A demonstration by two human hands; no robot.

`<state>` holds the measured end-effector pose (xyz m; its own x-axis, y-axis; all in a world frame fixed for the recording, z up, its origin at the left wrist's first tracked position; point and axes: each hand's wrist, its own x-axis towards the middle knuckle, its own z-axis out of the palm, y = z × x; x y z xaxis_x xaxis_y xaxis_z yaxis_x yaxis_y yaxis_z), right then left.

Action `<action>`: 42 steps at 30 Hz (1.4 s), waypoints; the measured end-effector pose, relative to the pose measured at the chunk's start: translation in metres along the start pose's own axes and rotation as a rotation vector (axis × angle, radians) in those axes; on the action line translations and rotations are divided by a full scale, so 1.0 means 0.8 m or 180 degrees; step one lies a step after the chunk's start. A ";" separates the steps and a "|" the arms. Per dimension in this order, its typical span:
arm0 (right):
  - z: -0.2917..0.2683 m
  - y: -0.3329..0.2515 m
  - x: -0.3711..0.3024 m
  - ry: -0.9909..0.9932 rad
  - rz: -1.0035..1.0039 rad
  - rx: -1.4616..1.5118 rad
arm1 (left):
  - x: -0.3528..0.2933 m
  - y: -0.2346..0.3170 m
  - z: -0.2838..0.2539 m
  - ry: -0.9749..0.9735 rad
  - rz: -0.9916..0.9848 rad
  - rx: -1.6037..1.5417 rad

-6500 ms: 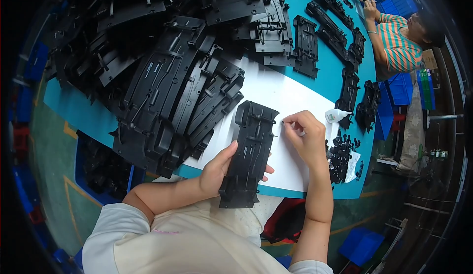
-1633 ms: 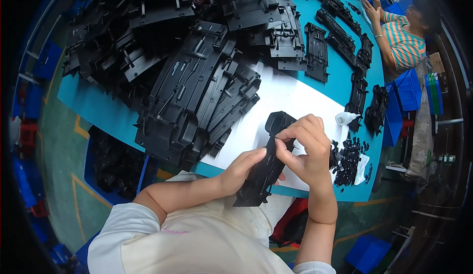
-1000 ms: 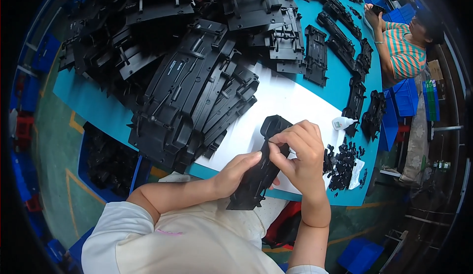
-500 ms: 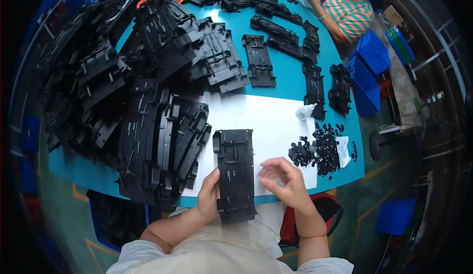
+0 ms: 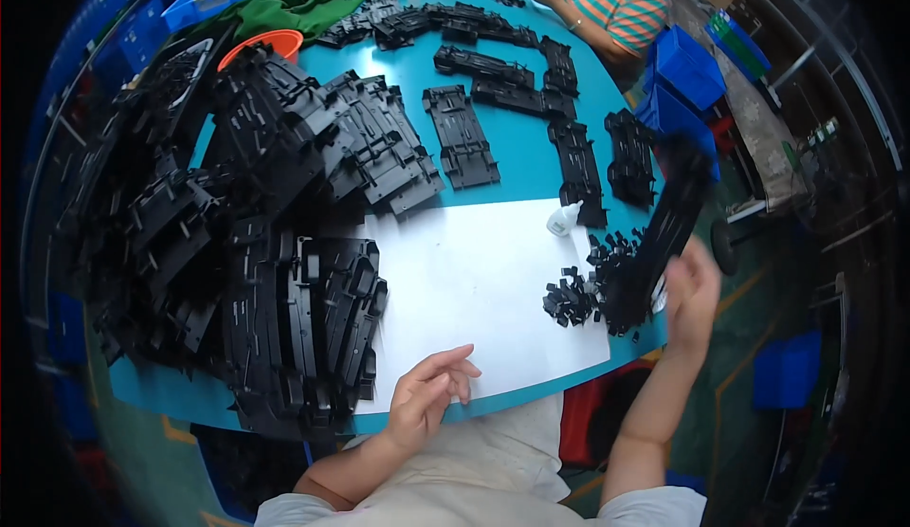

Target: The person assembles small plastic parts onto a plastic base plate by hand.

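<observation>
Sprawling over the left of the teal table (image 5: 517,162): heaped black moulded panels (image 5: 237,243). Lying at the near edge: a white sheet (image 5: 474,281). Swinging out to the right, blurred, beyond the table edge: one long black panel (image 5: 664,233), gripped low by the right hand (image 5: 690,290). Resting empty, fingers loosely curled, on the sheet's near edge: the left hand (image 5: 431,396). Sitting between: small black clips (image 5: 583,285).
</observation>
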<state>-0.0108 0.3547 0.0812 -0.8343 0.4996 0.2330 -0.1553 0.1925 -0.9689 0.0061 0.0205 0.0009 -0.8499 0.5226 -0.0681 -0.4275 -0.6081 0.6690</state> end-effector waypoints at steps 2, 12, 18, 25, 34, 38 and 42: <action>-0.017 -0.006 0.086 -0.0043 -0.0303 -0.0441 | 0.002 -0.003 -0.002 0.0042 -0.0077 0.0122; -0.019 0.104 0.253 -0.0398 0.0415 -0.1767 | -0.004 -0.004 -0.010 0.0099 -0.0039 -0.0053; -0.015 0.108 0.251 -0.0127 -0.0165 -0.2859 | -0.003 -0.006 -0.009 0.0002 -0.0083 -0.0178; 0.062 0.073 0.268 -0.0145 -0.1858 -0.3728 | -0.003 0.001 -0.010 -0.0072 -0.0141 -0.0003; 0.168 0.090 0.344 -0.1958 -0.1375 -0.3894 | -0.004 0.002 -0.014 -0.0138 -0.0162 0.0008; 0.179 0.136 0.389 -0.2012 -0.0828 -0.4226 | 0.000 -0.001 -0.012 -0.0241 -0.0118 0.0116; 0.183 0.135 0.389 -0.1925 -0.0333 -0.4009 | -0.001 -0.006 -0.013 -0.0283 -0.0104 -0.0015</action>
<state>-0.3644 0.4075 0.0368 -0.9945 0.0614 -0.0851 0.0738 0.9859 -0.1502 0.0054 0.0167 -0.0101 -0.8048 0.5930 -0.0237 -0.4561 -0.5925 0.6640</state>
